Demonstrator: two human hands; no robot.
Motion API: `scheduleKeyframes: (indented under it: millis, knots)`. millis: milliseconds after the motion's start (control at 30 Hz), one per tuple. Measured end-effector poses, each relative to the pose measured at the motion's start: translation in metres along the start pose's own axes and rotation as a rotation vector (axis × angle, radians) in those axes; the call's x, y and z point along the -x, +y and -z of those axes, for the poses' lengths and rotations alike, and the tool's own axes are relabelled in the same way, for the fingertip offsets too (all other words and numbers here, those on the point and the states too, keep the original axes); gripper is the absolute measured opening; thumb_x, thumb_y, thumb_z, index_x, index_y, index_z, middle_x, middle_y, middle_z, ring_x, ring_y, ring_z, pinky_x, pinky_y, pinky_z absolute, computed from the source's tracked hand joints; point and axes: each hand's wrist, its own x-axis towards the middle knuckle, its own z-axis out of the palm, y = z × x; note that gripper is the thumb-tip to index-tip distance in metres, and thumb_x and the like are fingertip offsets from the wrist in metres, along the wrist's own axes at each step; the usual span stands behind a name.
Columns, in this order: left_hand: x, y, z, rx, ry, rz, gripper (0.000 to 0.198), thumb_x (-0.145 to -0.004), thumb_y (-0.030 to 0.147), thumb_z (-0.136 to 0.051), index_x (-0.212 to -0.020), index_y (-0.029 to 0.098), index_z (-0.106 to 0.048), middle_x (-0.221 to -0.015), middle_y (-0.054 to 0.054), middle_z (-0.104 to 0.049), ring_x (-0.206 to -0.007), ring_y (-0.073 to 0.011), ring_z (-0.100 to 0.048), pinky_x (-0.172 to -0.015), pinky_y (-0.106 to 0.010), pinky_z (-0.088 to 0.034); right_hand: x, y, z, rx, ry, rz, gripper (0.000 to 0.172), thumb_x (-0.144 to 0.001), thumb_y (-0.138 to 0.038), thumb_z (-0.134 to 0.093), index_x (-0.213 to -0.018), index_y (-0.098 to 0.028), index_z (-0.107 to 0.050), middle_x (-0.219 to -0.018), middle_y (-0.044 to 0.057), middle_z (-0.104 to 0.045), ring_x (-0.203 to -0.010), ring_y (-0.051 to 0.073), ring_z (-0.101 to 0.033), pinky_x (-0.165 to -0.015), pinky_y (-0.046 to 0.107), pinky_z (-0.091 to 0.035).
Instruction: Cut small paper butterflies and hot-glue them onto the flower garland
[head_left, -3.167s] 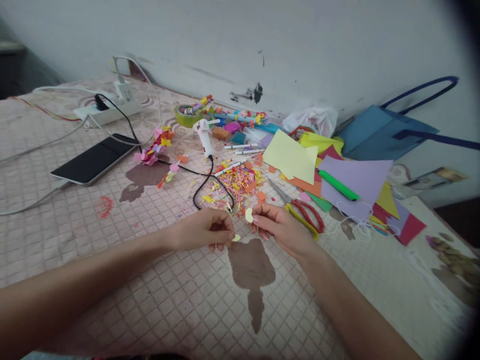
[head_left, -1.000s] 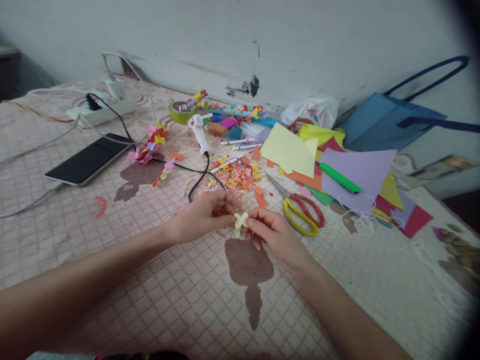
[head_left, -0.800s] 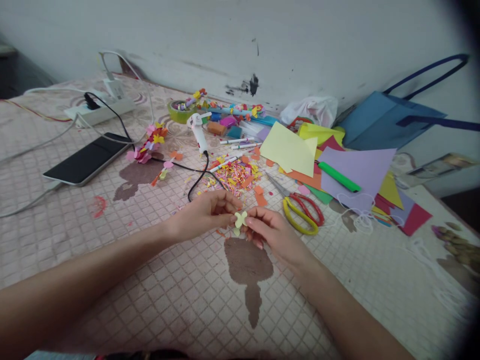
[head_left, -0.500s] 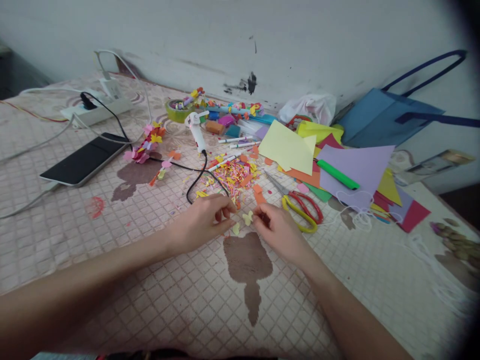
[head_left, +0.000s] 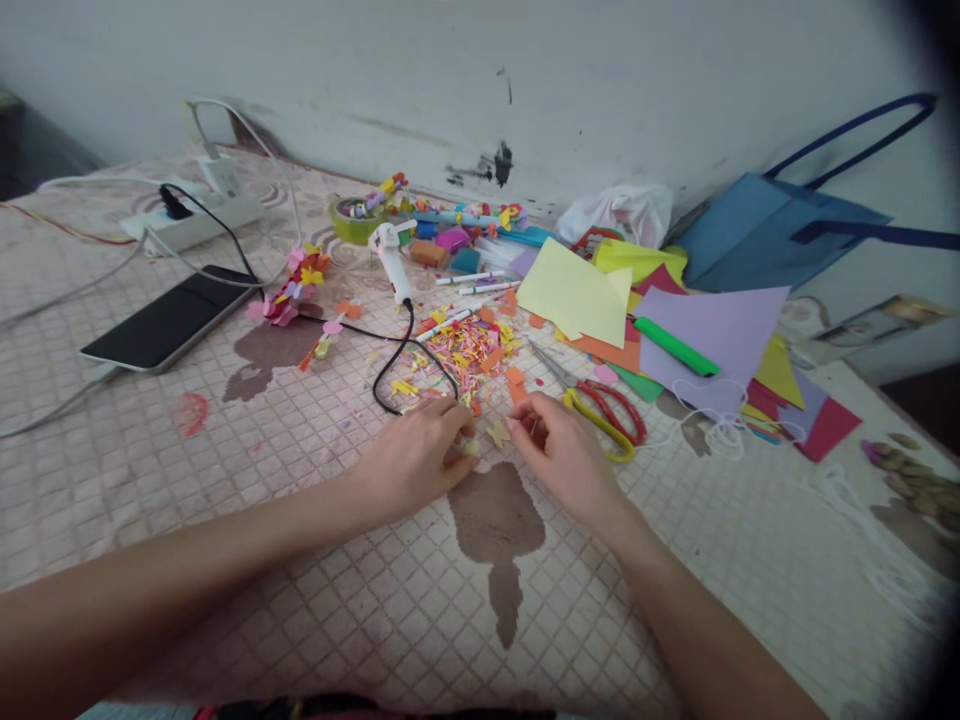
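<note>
My two hands meet low over the patterned tablecloth (head_left: 315, 600). My left hand (head_left: 417, 458) has its fingers curled, and its fingertips are pinched on a small pale yellow paper piece (head_left: 469, 446). My right hand (head_left: 561, 452) is pinched on a pale yellow paper cutout (head_left: 496, 433) that sits between the two hands. Both pieces are close to the cloth, just above a brown print (head_left: 496, 520).
Yellow and red scissors (head_left: 604, 418) lie right of my right hand. A heap of paper scraps (head_left: 469, 350), a white glue gun (head_left: 390, 262) with a black cord, coloured paper sheets (head_left: 581, 295), a green marker (head_left: 675, 347), a phone (head_left: 169, 320), a power strip (head_left: 196, 222) and a blue bag (head_left: 772, 245) lie beyond.
The cutout pieces held together a second ago have come apart. Both hands have dropped to the cloth, and my left hand has closed over the smaller piece.
</note>
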Motion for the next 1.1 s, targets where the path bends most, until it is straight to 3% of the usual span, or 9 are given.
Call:
scheduleKeyframes:
  millis: [200, 400, 633, 800, 1100]
  knots:
    - [-0.002, -0.009, -0.001, 0.095, 0.033, -0.014, 0.017, -0.073, 0.006, -0.049, -0.085, 0.015, -0.057, -0.082, -0.004, -0.056, -0.070, -0.0138, -0.054, -0.061, -0.024, -0.043, 0.001, -0.004, -0.002, -0.116, -0.034, 0.017, 0.005, -0.084, -0.018, -0.051, -0.080, -0.019, -0.055, -0.071, 0.000, -0.061, -0.063, 0.013, -0.055, -0.061, 0.025, -0.041]
    - [-0.003, -0.010, 0.006, 0.226, 0.039, -0.004, 0.018, -0.077, 0.008, -0.045, -0.085, 0.015, -0.059, -0.077, -0.002, -0.060, -0.066, -0.0126, -0.054, -0.060, -0.024, -0.042, 0.003, -0.008, -0.002, -0.218, -0.099, -0.031, 0.007, -0.083, -0.019, -0.051, -0.078, -0.020, -0.055, -0.067, -0.002, -0.058, -0.060, 0.012, -0.053, -0.057, 0.024, -0.039]
    - [-0.007, -0.005, 0.012, 0.664, 0.111, 0.128, 0.009, -0.080, 0.019, -0.053, -0.084, 0.014, -0.059, -0.076, -0.002, -0.062, -0.066, -0.0111, -0.056, -0.059, -0.022, -0.046, 0.006, -0.015, -0.007, -0.553, -0.241, -0.156, 0.009, -0.084, -0.023, -0.050, -0.077, -0.019, -0.054, -0.064, -0.003, -0.053, -0.054, 0.009, -0.048, -0.049, 0.022, -0.037]
    - [-0.006, -0.001, 0.012, 0.958, 0.009, 0.189, 0.015, -0.080, 0.024, -0.056, -0.090, 0.012, -0.057, -0.078, -0.002, -0.062, -0.069, -0.0109, -0.059, -0.063, -0.023, -0.049, 0.006, -0.022, -0.010, -0.681, -0.211, -0.187, 0.008, -0.084, -0.023, -0.051, -0.080, -0.019, -0.055, -0.069, -0.003, -0.054, -0.053, 0.008, -0.047, -0.049, 0.021, -0.038]
    - [-0.006, -0.002, 0.012, 1.063, -0.051, 0.222, 0.014, -0.080, 0.025, -0.058, -0.088, 0.013, -0.058, -0.078, -0.002, -0.063, -0.071, -0.0108, -0.060, -0.067, -0.025, -0.049, 0.009, -0.021, -0.008, -0.650, -0.185, -0.156, 0.010, -0.086, -0.025, -0.051, -0.078, -0.020, -0.055, -0.071, -0.002, -0.057, -0.058, 0.009, -0.051, -0.050, 0.021, -0.039]
